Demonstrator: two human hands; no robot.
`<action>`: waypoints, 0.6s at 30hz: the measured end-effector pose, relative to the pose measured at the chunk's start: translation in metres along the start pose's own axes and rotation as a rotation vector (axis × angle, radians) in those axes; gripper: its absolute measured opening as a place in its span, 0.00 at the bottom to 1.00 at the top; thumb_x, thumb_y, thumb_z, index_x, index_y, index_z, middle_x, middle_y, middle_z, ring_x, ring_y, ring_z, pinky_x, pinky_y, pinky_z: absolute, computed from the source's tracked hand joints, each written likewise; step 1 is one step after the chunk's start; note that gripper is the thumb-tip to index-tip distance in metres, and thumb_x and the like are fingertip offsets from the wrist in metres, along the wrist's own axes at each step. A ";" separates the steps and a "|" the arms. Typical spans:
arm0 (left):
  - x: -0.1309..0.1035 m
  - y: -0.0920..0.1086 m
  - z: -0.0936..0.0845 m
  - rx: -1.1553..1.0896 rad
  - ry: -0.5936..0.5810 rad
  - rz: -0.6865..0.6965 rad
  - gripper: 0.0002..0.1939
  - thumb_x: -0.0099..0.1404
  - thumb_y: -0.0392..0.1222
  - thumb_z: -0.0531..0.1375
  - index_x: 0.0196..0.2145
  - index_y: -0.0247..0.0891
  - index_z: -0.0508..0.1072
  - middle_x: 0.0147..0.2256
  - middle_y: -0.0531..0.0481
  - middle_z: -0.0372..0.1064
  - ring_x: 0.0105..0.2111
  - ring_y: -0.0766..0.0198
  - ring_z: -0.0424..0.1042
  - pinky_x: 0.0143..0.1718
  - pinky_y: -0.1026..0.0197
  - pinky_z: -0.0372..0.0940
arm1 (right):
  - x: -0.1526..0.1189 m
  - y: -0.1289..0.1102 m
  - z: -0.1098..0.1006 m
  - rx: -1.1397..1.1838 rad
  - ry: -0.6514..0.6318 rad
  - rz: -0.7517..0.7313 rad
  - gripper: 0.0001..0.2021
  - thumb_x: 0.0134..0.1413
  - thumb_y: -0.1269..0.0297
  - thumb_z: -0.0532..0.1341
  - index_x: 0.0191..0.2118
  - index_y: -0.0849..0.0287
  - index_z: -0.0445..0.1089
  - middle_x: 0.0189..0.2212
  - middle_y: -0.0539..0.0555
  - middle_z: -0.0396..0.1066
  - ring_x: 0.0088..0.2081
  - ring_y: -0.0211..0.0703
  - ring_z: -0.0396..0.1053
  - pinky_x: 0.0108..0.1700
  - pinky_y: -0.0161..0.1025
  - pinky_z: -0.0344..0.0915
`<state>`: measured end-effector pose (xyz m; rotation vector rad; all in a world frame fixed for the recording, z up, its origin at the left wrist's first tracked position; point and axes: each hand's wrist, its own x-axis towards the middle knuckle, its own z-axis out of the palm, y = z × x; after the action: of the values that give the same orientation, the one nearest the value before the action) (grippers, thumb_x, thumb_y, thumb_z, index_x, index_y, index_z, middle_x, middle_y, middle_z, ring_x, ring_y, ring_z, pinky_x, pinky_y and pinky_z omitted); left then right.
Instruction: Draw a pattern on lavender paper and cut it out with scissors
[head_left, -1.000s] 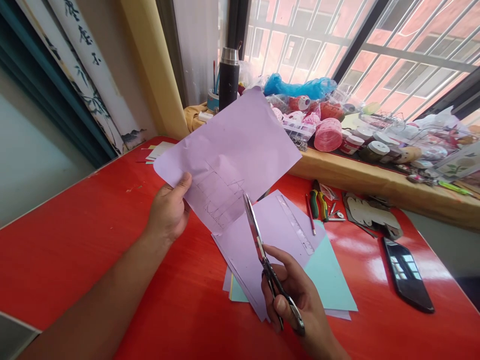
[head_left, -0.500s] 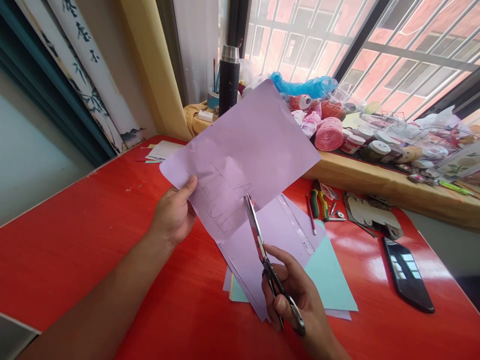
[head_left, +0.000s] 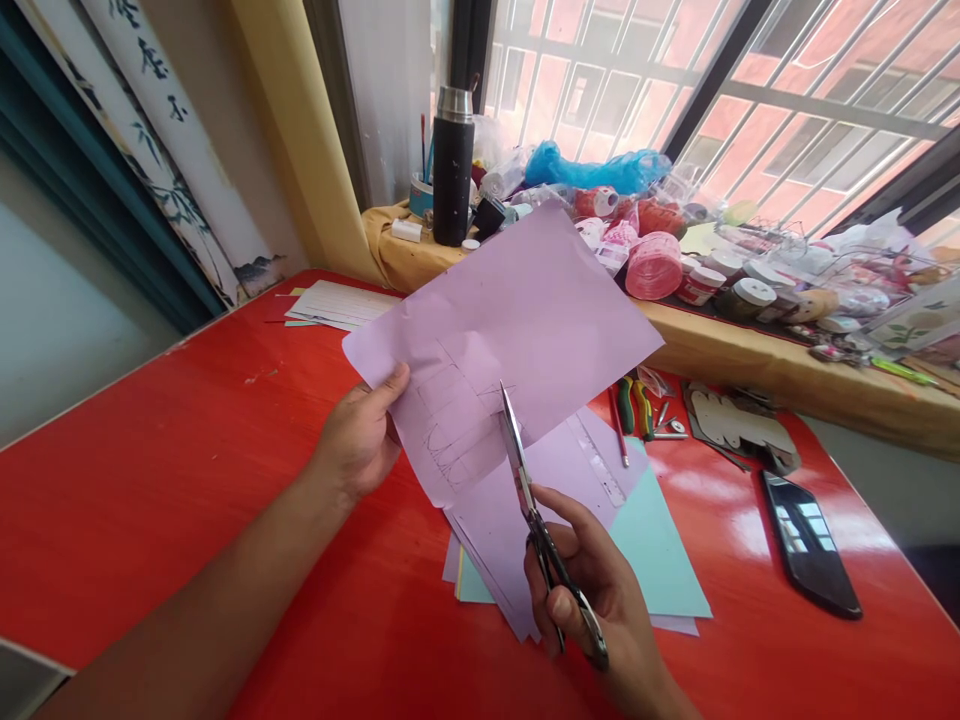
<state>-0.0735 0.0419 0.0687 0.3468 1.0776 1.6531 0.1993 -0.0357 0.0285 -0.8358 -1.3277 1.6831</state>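
My left hand (head_left: 367, 430) pinches the left edge of a purple sheet of paper (head_left: 540, 290), thumb on top, holding it raised and tilted over the table. Pencil lines are drawn on the sheet's lower left part. In my right hand (head_left: 592, 580) is a pair of scissors (head_left: 536, 520) with dark handles, fingers through the loops. The blades point up and away, and their tips lie at the pencil lines near the sheet's lower edge. Below the raised sheet rest more purple sheets (head_left: 499, 540) and a turquoise sheet (head_left: 664, 560).
A clear ruler (head_left: 596, 460) lies on the purple sheets. To the right are a pencil (head_left: 619, 425), green-and-yellow-handled pliers (head_left: 643, 405) and a dark phone-like slab (head_left: 810, 545). A black thermos (head_left: 453, 170) and jars (head_left: 746, 298) stand on the windowsill. White cards (head_left: 341, 303) lie at the back left.
My left hand and the purple sheet have shifted right and slightly down. The scissors stay almost where they were, their tips now a little higher and further right.
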 end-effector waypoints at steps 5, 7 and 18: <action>0.000 -0.001 0.001 0.008 -0.004 -0.005 0.09 0.75 0.39 0.67 0.51 0.38 0.85 0.53 0.40 0.85 0.57 0.46 0.83 0.60 0.48 0.80 | 0.000 -0.002 0.001 0.008 -0.007 -0.008 0.36 0.65 0.40 0.73 0.73 0.47 0.70 0.28 0.46 0.68 0.20 0.35 0.61 0.22 0.35 0.68; 0.000 -0.002 0.000 0.010 -0.007 -0.012 0.09 0.76 0.39 0.67 0.50 0.38 0.85 0.52 0.40 0.85 0.57 0.47 0.84 0.59 0.49 0.80 | 0.000 -0.002 0.001 0.004 -0.006 -0.002 0.36 0.65 0.41 0.73 0.72 0.47 0.70 0.28 0.46 0.68 0.20 0.35 0.62 0.23 0.35 0.68; -0.001 -0.002 0.002 0.003 0.004 -0.032 0.08 0.76 0.38 0.67 0.49 0.37 0.86 0.53 0.39 0.85 0.55 0.47 0.84 0.58 0.50 0.81 | 0.000 0.003 -0.002 0.000 0.017 -0.046 0.35 0.67 0.43 0.73 0.73 0.47 0.70 0.28 0.46 0.67 0.19 0.34 0.61 0.21 0.33 0.67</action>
<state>-0.0706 0.0417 0.0683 0.3272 1.0834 1.6243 0.2002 -0.0356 0.0252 -0.8113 -1.3255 1.6372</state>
